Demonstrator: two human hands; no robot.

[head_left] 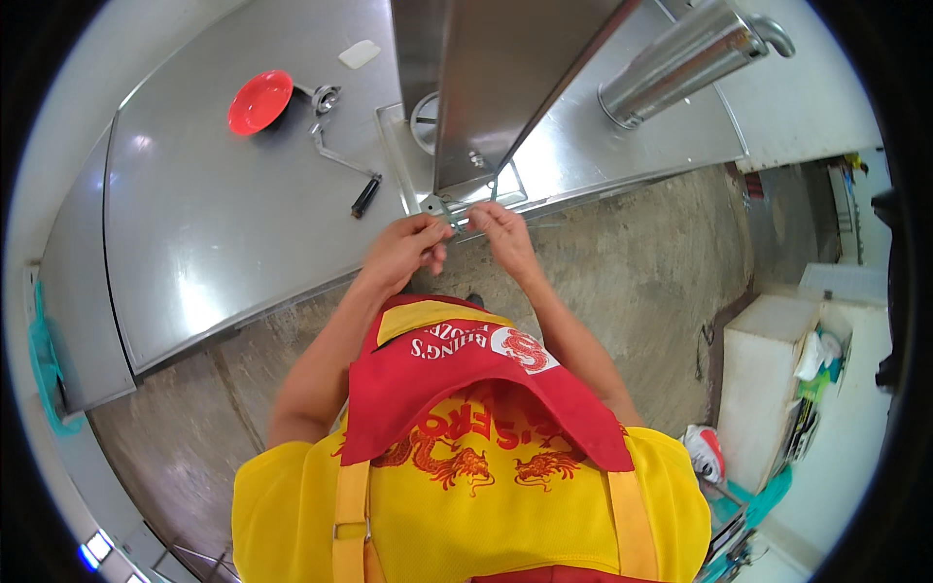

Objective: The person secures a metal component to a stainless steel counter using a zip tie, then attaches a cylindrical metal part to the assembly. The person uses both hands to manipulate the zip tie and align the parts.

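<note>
Both my hands are at the front foot of a tall stainless steel machine frame [515,73] on the steel table. A thin green cord or strip [495,187] runs there, partly hidden by my fingers. My left hand [404,249] pinches one part of it, fingers curled. My right hand [504,239], just beside it, grips another part between thumb and fingertips. To the left of the frame lies a metal crank handle [342,160] with a black grip. A round metal disc [425,123] shows inside the frame, above its base tray [392,146].
On the steel table [214,204] are a red bowl [260,103], a metal ring-shaped part [326,98] and a white scraper [360,54]. A steel cylinder with a curved spout [680,63] stands at the right. A white cabinet [758,379] is along the right wall.
</note>
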